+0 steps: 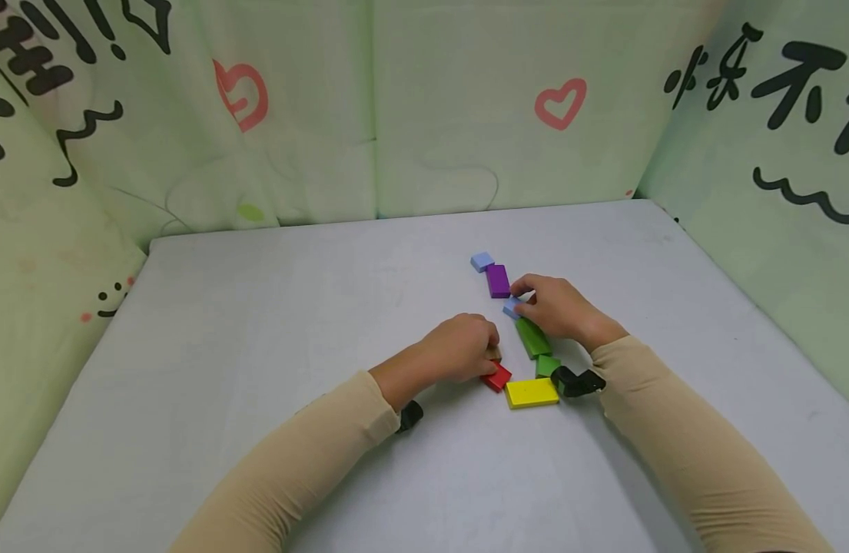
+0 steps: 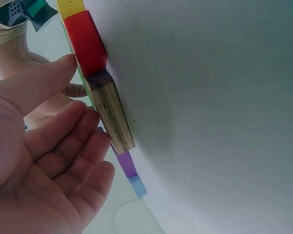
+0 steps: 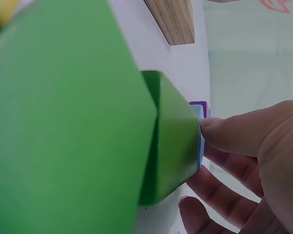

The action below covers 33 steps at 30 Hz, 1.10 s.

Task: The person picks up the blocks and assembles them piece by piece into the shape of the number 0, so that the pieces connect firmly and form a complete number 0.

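Observation:
My right hand point(image 1: 558, 307) pinches a light blue block point(image 1: 512, 307) between thumb and fingers, at the far end of a long green block point(image 1: 532, 338). In the right wrist view that green block point(image 3: 178, 131) hides part of the light blue one. My left hand point(image 1: 459, 349) is at a red block point(image 1: 496, 377) and a wooden block point(image 2: 112, 117). In the left wrist view its thumb tip lies by the red block point(image 2: 88, 41), and its loosely bent fingers are right at the wooden block's side, thumb and fingers apart.
A yellow block point(image 1: 532, 393) and a small green block point(image 1: 547, 366) continue the curved row nearer me. Beyond my right hand lie a purple block point(image 1: 497, 281) and another light blue block point(image 1: 482, 262). All stand on a white table point(image 1: 293, 322) with printed curtains point(image 1: 424, 115) around it.

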Motion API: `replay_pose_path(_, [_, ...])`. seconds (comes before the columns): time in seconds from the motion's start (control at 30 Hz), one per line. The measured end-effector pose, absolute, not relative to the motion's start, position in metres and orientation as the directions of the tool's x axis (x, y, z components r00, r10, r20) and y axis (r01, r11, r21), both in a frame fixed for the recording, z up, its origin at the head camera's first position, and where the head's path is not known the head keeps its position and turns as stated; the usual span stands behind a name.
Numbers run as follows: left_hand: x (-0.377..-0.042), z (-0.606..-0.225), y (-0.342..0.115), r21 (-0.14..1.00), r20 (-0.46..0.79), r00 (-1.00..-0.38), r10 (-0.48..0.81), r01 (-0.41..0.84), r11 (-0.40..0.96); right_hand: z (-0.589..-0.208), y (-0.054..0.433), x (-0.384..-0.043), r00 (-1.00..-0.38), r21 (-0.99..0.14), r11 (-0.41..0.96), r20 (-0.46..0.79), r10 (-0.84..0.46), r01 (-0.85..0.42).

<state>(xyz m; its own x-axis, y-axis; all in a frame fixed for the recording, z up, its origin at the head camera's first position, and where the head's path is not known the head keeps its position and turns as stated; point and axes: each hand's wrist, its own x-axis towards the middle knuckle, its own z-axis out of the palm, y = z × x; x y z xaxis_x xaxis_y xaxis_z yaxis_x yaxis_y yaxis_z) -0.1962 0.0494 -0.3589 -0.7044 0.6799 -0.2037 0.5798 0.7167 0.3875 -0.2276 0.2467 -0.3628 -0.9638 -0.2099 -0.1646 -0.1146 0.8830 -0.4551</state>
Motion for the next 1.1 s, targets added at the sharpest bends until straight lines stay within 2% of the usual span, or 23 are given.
replay_pose_path(1.1, [-0.1959,-0.3582,0.0475,0.386,-0.189,-0.702,0.687,0.590,0.709,-0.3624,0.2478,-0.2248,-0.960,-0.456,0.882,-0.176,-0.219,-0.118])
